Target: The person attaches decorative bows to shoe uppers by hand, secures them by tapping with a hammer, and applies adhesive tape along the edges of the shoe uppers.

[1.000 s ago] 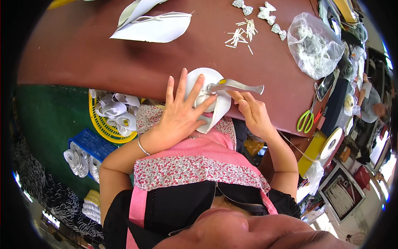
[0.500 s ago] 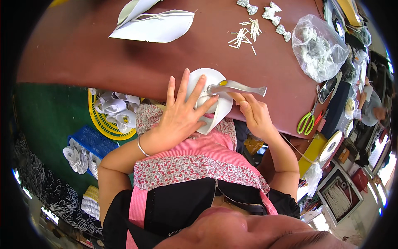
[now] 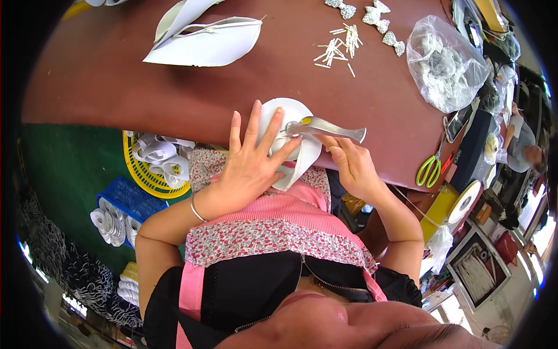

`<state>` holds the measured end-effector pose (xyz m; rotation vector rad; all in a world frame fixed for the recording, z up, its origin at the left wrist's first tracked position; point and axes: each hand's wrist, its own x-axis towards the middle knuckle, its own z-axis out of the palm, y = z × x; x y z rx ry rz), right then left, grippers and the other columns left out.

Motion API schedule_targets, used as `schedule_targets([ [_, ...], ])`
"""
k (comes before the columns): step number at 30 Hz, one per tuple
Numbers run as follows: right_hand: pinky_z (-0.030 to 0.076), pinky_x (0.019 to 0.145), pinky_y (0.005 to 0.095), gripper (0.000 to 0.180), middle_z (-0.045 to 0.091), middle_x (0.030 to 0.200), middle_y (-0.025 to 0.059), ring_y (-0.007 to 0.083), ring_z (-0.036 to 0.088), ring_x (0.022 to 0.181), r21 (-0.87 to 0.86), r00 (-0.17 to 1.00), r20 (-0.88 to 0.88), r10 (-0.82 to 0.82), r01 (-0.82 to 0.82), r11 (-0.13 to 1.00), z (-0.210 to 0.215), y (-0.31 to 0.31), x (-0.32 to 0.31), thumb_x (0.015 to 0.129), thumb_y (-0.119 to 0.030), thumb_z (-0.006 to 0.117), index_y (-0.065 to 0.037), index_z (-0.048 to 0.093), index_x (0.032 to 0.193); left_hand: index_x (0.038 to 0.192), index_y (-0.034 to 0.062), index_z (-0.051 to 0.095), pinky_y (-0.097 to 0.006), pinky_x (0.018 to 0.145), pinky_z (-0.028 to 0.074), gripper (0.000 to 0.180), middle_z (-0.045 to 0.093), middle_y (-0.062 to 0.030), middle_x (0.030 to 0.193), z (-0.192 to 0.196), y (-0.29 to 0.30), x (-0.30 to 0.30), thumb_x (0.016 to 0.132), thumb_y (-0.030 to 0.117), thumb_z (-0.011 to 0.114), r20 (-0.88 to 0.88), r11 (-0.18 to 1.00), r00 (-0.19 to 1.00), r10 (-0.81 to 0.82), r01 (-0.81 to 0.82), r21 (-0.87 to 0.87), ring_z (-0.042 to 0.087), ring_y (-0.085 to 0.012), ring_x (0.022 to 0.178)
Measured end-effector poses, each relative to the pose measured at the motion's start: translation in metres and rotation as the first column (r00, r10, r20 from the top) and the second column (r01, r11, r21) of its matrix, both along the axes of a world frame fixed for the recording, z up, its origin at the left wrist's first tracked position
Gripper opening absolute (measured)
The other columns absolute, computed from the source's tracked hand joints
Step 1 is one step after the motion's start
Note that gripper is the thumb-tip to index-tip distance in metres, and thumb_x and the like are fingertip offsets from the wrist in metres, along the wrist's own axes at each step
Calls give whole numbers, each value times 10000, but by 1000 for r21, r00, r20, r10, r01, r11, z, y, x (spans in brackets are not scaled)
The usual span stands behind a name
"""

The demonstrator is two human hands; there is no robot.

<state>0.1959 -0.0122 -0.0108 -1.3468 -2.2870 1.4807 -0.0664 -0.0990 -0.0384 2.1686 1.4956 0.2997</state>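
My left hand (image 3: 251, 164) lies flat with fingers spread on a white curved foam piece (image 3: 289, 114) at the near edge of the brown table (image 3: 174, 99). My right hand (image 3: 352, 166) holds a silver metal tool (image 3: 331, 129) by its handle; the tool's yellowish tip rests on the white piece beside my left fingertips. Part of the white piece hangs over the table edge toward my pink apron.
Larger white cut pieces (image 3: 203, 43) lie at the far left of the table. Small white sticks (image 3: 340, 46) and bows (image 3: 378, 20) lie farther back, with a clear plastic bag (image 3: 447, 64) and green scissors (image 3: 429, 170) to the right. A yellow basket (image 3: 152, 168) and a blue crate (image 3: 119, 209) hold white rolls below left.
Both hands and the tool stay almost in place on the white piece; the view has shifted slightly.
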Motion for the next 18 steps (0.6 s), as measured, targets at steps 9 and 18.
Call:
schedule_targets([
  [9, 567, 694, 541, 168, 695, 893, 230, 461, 717, 850, 106, 996, 86, -37, 28, 994, 5, -19, -7, 1084, -134, 558, -53, 638, 1208, 1451, 218, 657, -817, 1202, 101, 852, 262, -263, 1742, 4, 5, -2, 663, 339, 958, 22, 999, 1000, -18, 17, 32, 196, -575, 1598],
  [18, 594, 749, 470, 300, 711, 923, 219, 438, 736, 828, 14, 993, -23, -114, 114, 993, 10, -9, -11, 1142, -186, 496, 9, 642, 1317, 1524, 252, 605, -827, 1194, 89, 899, 228, -252, 1759, -2, 0, -4, 696, 348, 942, 27, 999, 999, -24, 23, 40, 160, -565, 1610],
])
